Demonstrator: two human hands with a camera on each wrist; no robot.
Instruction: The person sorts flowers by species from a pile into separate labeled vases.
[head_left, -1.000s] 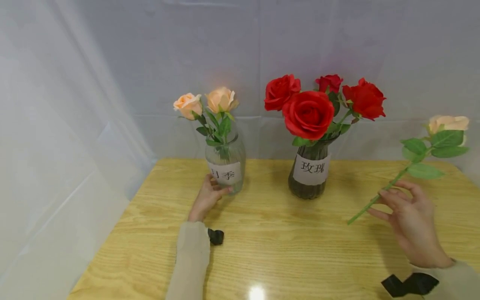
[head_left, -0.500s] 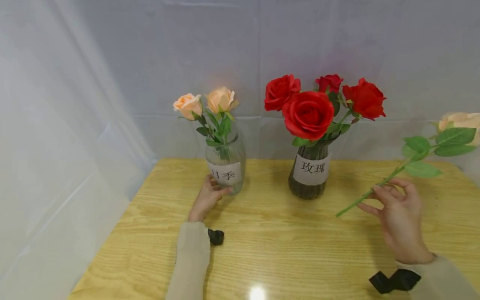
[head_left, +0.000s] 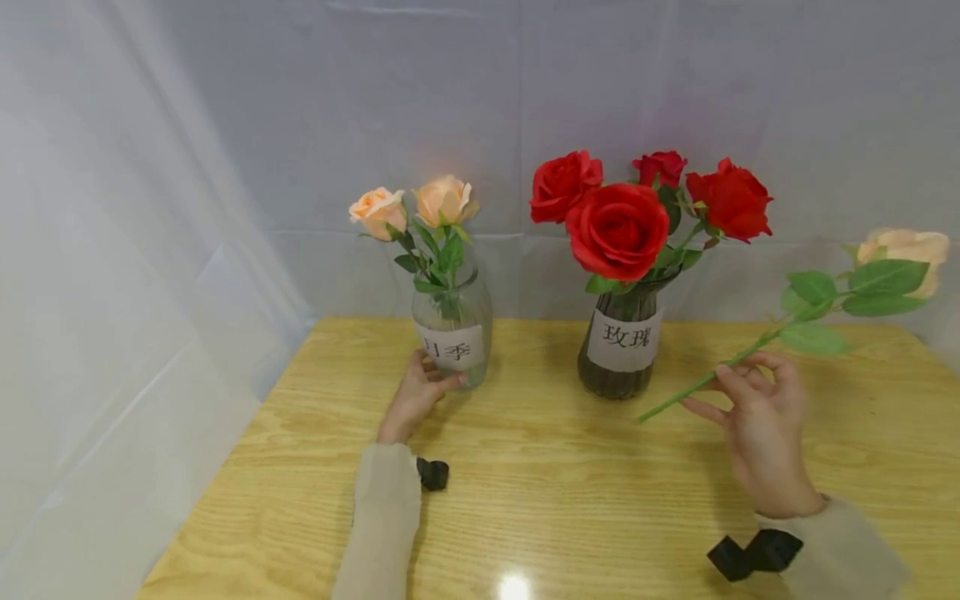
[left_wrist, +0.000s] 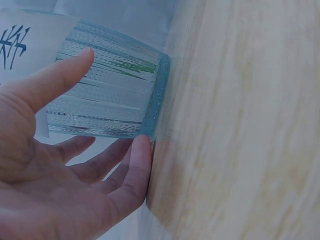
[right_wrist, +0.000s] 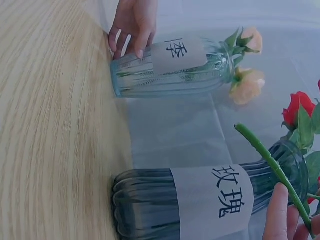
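In the head view, my left hand [head_left: 412, 396] holds the lower part of a clear glass vase [head_left: 452, 310] standing on the table. Its thumb lies across the front of the glass and its fingers curl along the side near the base, as the left wrist view shows. Two peach roses [head_left: 445, 202] stand in this vase. My right hand [head_left: 765, 437] pinches the green stem of another peach rose [head_left: 888, 277] above the table's right side. The stem slants, with its bare end pointing lower left and the bloom at upper right.
Right of the clear vase, a dark glass vase [head_left: 617, 379] holds several red roses [head_left: 624, 232]. Both vases carry white paper labels with writing. They stand near the back edge of the wooden table [head_left: 555, 492], before a pale sheet [head_left: 375, 100].
My right hand has moved left with the peach rose, bringing the stem end nearer the dark vase. The left hand and both vases have stayed in place.
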